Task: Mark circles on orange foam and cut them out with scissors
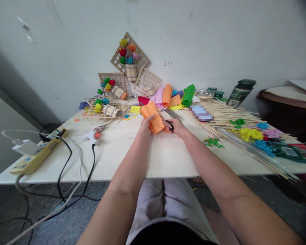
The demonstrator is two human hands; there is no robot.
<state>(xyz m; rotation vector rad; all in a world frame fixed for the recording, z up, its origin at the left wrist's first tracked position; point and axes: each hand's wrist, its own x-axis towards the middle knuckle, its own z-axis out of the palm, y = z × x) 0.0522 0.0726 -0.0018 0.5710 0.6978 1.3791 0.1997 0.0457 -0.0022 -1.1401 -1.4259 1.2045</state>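
Note:
An orange sheet (156, 123) is held over the middle of the table, gripped at its left side by my left hand (146, 125). My right hand (177, 128) holds black-handled scissors (169, 125) at the sheet's right side, with the blades partly hidden against the orange material. Behind the sheet stand rolls of pink (158, 96), orange (167, 94) and green (189, 95) material. Yellow pieces (135, 109) lie just beyond my left hand.
A glue gun (92, 136) and a power strip (38, 154) with cables lie left. Stick lattices with flowers (130, 61) lean on the wall. Thin sticks (226, 112), a blurred phone-like object (202, 113), a bottle (241, 92) and coloured bundles (251, 134) are right.

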